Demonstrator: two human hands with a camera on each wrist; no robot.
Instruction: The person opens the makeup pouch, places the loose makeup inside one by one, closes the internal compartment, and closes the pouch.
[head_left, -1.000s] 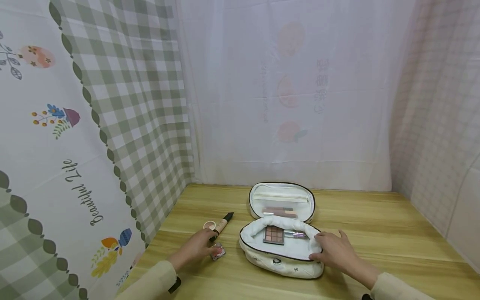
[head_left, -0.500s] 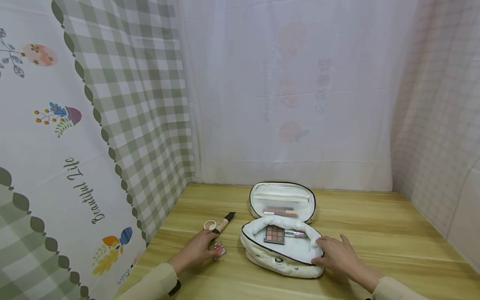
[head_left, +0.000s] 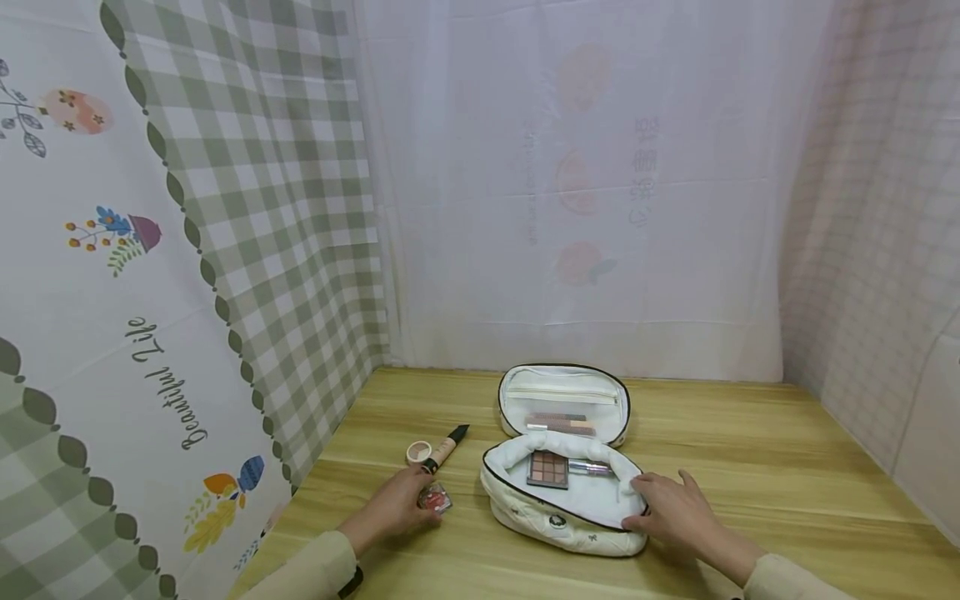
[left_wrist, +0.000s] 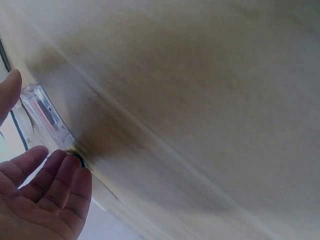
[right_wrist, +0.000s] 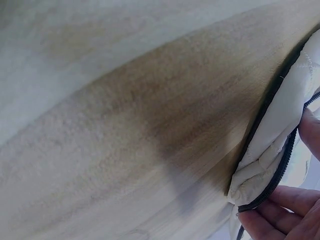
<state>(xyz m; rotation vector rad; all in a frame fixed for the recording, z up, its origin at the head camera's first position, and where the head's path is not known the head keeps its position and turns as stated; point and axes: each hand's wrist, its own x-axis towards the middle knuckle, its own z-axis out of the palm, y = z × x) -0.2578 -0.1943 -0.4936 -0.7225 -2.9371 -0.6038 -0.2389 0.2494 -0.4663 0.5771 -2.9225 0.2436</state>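
Compact: small, square, clear plastic case with red contents, resting on the worktop left of bottom centre of the frame.
Left hand: the left hand beside the compact, thumb and fingers set wide apart around it; whether they touch it cannot be told.
Bag: cream quilted fabric cosmetic bag with dark zip edging, at lower centre, its mouth facing up and its lid folded back towards the far side.
Right hand: the right hand holding the rim of the bag at its right end, between thumb and fingers.
Bag interior: dark-framed palette of brown square pans; to its right, a shiny silver-lilac tube.
Lid pocket: slender pinkish-brown sticks behind a sheer panel.
Beyond the left hand: round white-rimmed compact, just beside a beige stick with black ends.
Support: yellowish wood-grain worktop.
Surround: green-and-white checked cloth at left; pale white cloth across the upper centre.
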